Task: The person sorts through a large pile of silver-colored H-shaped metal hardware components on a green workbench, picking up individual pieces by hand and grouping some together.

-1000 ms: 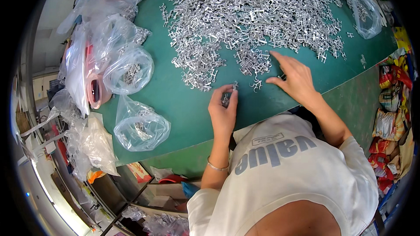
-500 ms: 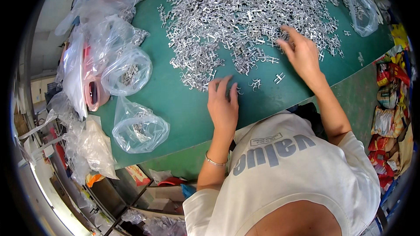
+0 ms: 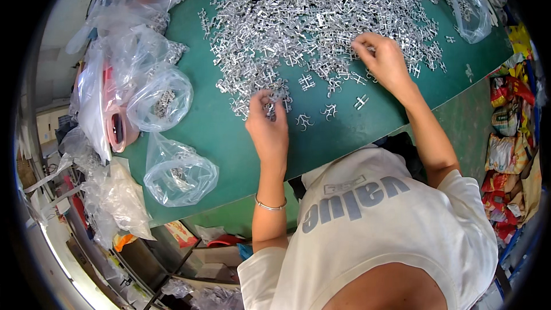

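Green-topped table (image 3: 218, 132), cluttered surroundings

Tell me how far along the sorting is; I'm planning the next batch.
Done: two clear bags at the table's left hold a few metal pieces. In hand: left hand holds pieces at the pile's edge; right hand reaches into it. Left: the big pile of metal pieces, most of the job.

This looks like a small workshop for sorting or hand-assembling metal parts. A green table (image 3: 218, 132) fills the view, and a large heap of small silvery metal pieces (image 3: 321, 17) covers it from eleven to one o'clock. Clear plastic bags (image 3: 179, 173) holding more such pieces lie along the table's edge at eight to ten o'clock, another at one o'clock. At seven o'clock, below the table, metal shelving (image 3: 149, 258) and loose packaging crowd the floor.
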`<act>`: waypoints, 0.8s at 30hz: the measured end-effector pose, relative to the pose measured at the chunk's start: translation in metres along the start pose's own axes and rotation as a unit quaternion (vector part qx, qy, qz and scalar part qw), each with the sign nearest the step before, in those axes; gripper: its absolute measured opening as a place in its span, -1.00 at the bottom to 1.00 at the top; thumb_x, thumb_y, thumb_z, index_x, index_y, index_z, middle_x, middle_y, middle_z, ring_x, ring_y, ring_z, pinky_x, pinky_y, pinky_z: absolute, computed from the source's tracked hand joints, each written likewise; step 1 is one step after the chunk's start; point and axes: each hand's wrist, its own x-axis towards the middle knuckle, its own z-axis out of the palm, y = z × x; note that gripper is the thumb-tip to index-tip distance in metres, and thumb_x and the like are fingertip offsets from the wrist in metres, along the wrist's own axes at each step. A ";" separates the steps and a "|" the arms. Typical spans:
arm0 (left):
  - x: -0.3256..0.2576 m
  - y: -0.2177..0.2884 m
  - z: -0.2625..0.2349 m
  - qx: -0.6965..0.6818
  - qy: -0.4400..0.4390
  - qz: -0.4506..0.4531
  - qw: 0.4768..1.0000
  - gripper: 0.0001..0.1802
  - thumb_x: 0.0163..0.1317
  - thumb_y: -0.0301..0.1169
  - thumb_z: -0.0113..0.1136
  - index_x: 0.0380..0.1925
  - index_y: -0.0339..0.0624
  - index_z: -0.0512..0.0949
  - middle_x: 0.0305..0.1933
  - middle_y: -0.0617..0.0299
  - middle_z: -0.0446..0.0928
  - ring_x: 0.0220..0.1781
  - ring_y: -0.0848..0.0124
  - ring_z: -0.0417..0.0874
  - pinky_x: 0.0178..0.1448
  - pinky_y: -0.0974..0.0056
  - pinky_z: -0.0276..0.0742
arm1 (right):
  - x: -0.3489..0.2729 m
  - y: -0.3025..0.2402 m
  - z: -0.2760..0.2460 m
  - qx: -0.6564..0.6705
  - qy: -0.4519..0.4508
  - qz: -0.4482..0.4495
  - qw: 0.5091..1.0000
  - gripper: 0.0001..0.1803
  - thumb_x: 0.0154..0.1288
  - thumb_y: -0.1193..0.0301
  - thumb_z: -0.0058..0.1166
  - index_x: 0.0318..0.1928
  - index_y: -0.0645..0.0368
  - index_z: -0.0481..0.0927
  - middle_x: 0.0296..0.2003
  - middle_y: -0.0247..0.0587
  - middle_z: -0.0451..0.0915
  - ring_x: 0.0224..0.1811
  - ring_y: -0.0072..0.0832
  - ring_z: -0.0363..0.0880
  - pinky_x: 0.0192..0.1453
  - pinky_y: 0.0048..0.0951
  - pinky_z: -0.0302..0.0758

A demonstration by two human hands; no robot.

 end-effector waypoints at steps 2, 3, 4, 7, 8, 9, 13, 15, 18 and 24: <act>-0.003 -0.004 -0.005 -0.018 0.000 -0.017 1.000 -0.73 0.04 -0.65 0.06 -0.20 -0.25 0.44 -0.52 0.25 0.39 -0.55 0.52 0.40 -0.48 0.39 0.32 | -0.004 -0.009 -0.007 -0.041 -0.007 0.019 0.999 -0.76 0.05 0.28 0.13 -0.29 0.14 0.56 -0.43 -0.16 0.58 -0.48 -0.26 0.56 -0.39 -0.35 0.46; -0.003 -0.006 -0.004 -0.056 -0.013 -0.024 0.998 -0.73 0.05 -0.64 0.05 -0.19 -0.26 0.44 -0.49 0.25 0.40 -0.52 0.52 0.41 -0.43 0.40 0.33 | -0.008 -0.016 -0.008 -0.062 -0.009 0.028 0.998 -0.73 0.05 0.27 0.13 -0.26 0.14 0.56 -0.41 -0.16 0.58 -0.46 -0.27 0.57 -0.38 -0.36 0.47; -0.003 -0.009 -0.003 -0.094 -0.026 -0.032 0.995 -0.72 0.05 -0.64 0.05 -0.18 -0.28 0.44 -0.47 0.25 0.42 -0.49 0.52 0.43 -0.39 0.41 0.35 | -0.011 -0.019 -0.003 -0.055 -0.003 -0.060 0.997 -0.65 0.02 0.24 0.16 -0.17 0.12 0.54 -0.41 -0.15 0.58 -0.47 -0.25 0.55 -0.40 -0.33 0.46; -0.002 -0.011 0.005 -0.128 -0.010 0.001 0.992 -0.75 0.08 -0.63 0.02 -0.18 -0.32 0.46 -0.40 0.22 0.48 -0.39 0.51 0.47 -0.25 0.43 0.37 | -0.017 -0.025 0.022 -0.145 -0.095 -0.126 0.977 -0.57 -0.04 0.21 0.20 -0.12 0.07 0.51 -0.47 -0.21 0.56 -0.49 -0.25 0.53 -0.45 -0.33 0.43; -0.002 -0.011 0.007 -0.126 0.004 0.022 0.992 -0.76 0.10 -0.62 0.02 -0.19 -0.33 0.47 -0.38 0.21 0.49 -0.35 0.51 0.48 -0.20 0.43 0.38 | -0.017 -0.027 0.023 -0.131 -0.102 -0.129 0.978 -0.60 -0.04 0.22 0.20 -0.16 0.08 0.53 -0.48 -0.21 0.56 -0.49 -0.25 0.52 -0.46 -0.34 0.43; -0.002 -0.011 0.005 -0.131 -0.005 0.003 0.991 -0.79 0.10 -0.62 0.01 -0.21 -0.34 0.47 -0.37 0.19 0.50 -0.34 0.51 0.48 -0.18 0.43 0.38 | -0.016 -0.028 0.024 -0.116 -0.109 -0.133 0.978 -0.64 -0.05 0.24 0.21 -0.20 0.09 0.55 -0.49 -0.21 0.56 -0.50 -0.25 0.52 -0.47 -0.35 0.42; -0.006 -0.013 -0.004 -0.135 -0.017 -0.039 0.990 -0.85 0.12 -0.61 0.01 -0.29 -0.36 0.50 -0.37 0.17 0.52 -0.32 0.52 0.48 -0.18 0.42 0.39 | -0.007 -0.022 0.019 0.046 -0.018 -0.085 0.995 -0.82 -0.03 0.32 0.20 -0.41 0.14 0.61 -0.54 -0.18 0.54 -0.53 -0.29 0.50 -0.50 -0.39 0.39; -0.008 -0.016 -0.004 -0.151 -0.019 -0.063 0.986 -0.86 0.12 -0.61 0.02 -0.31 -0.37 0.51 -0.39 0.18 0.52 -0.33 0.53 0.48 -0.20 0.42 0.39 | 0.000 -0.019 0.008 0.210 -0.027 -0.015 0.977 -0.81 0.07 0.33 0.15 -0.46 0.23 0.61 -0.65 -0.26 0.47 -0.62 -0.60 0.36 -0.53 -0.52 0.28; -0.011 -0.015 -0.004 -0.174 -0.025 -0.086 0.981 -0.88 0.11 -0.62 0.04 -0.34 -0.37 0.52 -0.40 0.19 0.51 -0.35 0.54 0.47 -0.23 0.44 0.38 | 0.005 -0.025 -0.011 0.334 -0.094 0.207 0.915 -0.72 0.09 0.29 0.14 -0.41 0.32 0.60 -0.60 -0.27 0.52 -0.59 -0.63 0.36 -0.47 -0.56 0.30; -0.011 -0.012 -0.006 -0.085 0.016 0.062 0.994 -0.89 0.08 -0.61 0.09 -0.36 -0.35 0.54 -0.47 0.27 0.46 -0.52 0.58 0.38 -0.44 0.50 0.27 | 0.002 -0.017 -0.008 0.156 -0.059 0.029 0.986 -0.71 0.09 0.28 0.12 -0.42 0.31 0.59 -0.51 -0.17 0.60 -0.51 -0.51 0.48 -0.38 -0.51 0.38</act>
